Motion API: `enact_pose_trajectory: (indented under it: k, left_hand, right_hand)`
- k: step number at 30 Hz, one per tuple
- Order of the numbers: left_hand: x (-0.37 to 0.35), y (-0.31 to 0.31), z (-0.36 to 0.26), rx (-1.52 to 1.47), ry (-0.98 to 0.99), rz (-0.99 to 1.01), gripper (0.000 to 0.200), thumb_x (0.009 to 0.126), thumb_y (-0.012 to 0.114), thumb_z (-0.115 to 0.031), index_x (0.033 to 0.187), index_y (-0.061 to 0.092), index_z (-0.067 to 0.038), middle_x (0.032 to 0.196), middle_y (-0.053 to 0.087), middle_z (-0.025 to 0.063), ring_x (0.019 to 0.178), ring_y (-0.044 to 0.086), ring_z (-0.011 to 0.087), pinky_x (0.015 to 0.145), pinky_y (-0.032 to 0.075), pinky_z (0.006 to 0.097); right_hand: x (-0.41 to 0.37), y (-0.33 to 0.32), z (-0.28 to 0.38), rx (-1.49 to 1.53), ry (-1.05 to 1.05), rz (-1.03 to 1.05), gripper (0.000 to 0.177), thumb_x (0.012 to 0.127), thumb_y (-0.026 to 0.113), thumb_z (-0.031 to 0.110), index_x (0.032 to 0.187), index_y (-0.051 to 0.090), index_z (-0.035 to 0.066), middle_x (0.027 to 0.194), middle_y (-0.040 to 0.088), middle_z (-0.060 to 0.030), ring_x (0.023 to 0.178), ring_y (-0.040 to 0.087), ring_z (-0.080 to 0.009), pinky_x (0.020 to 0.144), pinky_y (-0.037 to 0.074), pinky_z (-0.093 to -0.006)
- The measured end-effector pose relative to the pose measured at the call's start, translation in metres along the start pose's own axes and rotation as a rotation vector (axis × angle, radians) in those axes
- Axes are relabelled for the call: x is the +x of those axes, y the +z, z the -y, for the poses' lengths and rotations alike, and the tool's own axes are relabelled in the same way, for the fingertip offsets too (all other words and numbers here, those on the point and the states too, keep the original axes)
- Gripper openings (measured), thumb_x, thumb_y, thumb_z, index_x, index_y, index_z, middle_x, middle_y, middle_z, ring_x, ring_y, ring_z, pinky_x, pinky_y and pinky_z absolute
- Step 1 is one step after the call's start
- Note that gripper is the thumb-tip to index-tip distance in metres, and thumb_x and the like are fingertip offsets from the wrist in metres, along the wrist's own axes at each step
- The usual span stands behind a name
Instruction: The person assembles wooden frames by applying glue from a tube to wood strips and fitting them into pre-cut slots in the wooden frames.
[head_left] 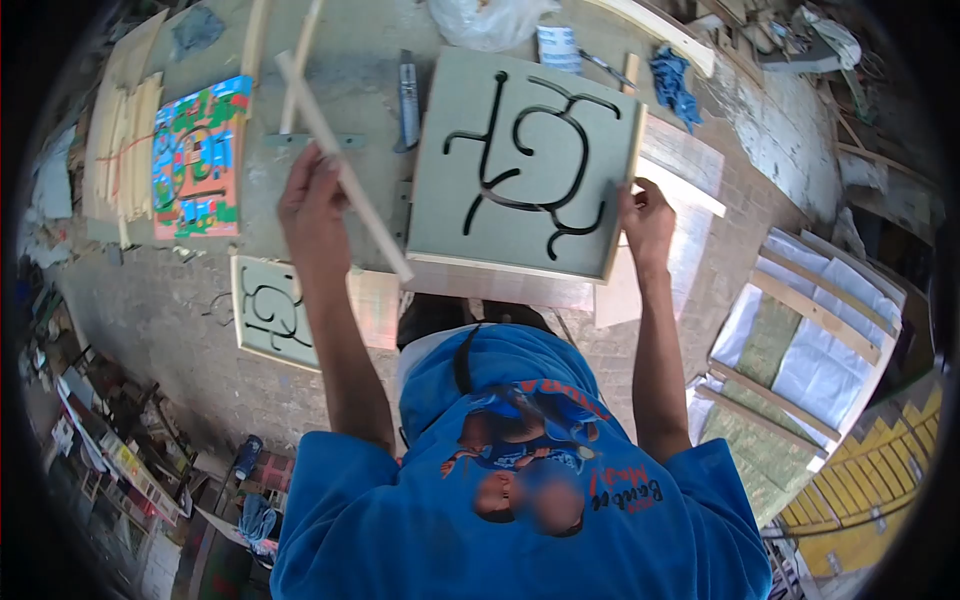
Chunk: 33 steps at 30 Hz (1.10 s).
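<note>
Head view: two hands (315,205) (648,215), one strip (378,228), one panel (450,200).

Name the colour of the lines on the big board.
Black, on a pale green board; head view.

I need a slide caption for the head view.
Left hand holds a wooden strip; right hand grips a green board.

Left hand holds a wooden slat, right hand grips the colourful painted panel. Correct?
No. Head view: the right hand grips the pale green panel with black lines; the colourful painted panel lies apart. The left hand does hold the wooden slat.
</note>
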<state>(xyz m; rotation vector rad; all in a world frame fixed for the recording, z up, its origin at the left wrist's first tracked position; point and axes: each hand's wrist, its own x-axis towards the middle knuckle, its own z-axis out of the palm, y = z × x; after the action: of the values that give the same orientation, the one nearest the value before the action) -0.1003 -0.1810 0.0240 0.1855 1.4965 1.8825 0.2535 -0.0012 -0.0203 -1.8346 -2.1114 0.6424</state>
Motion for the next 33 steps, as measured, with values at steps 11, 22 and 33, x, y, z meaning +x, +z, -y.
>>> enact_pose_trajectory:
  k: [11, 22, 33]
  left_hand:
    - [0.037, 0.055, 0.025, 0.978, 0.401, 0.156, 0.032, 0.076, 0.069, -0.015, 0.107, 0.068, -0.003, 0.08, 0.068, 0.0131, 0.069, 0.065, 0.0242, 0.066, 0.052, 0.0348]
    - [0.035, 0.055, 0.06, 1.193, 0.471, 0.217, 0.035, 0.075, 0.07, -0.018, 0.108, 0.069, -0.006, 0.082, 0.067, 0.0111, 0.073, 0.065, 0.028, 0.069, 0.052, 0.0397]
    - [0.034, 0.055, 0.056, 1.259, 0.43, 0.222, 0.032, 0.076, 0.064, -0.014, 0.107, 0.068, -0.005, 0.09, 0.067, 0.0124, 0.078, 0.066, 0.0312, 0.071, 0.053, 0.0429]
  right_hand:
    - [-0.017, -0.025, -0.006, 0.262, 0.122, -0.165, 0.04, 0.091, 0.061, 0.029, 0.113, 0.064, -0.005, 0.079, 0.065, -0.0161, 0.069, 0.061, -0.018, 0.062, 0.05, -0.0312]
    - [-0.045, -0.032, -0.048, 0.363, 0.197, -0.196, 0.034, 0.093, 0.059, 0.023, 0.114, 0.064, -0.003, 0.072, 0.06, -0.0065, 0.061, 0.05, -0.01, 0.055, 0.041, -0.0253]
    - [-0.048, -0.028, -0.048, 0.43, 0.177, -0.217, 0.031, 0.093, 0.057, 0.018, 0.113, 0.064, -0.004, 0.071, 0.058, -0.005, 0.06, 0.048, -0.0086, 0.055, 0.04, -0.0245]
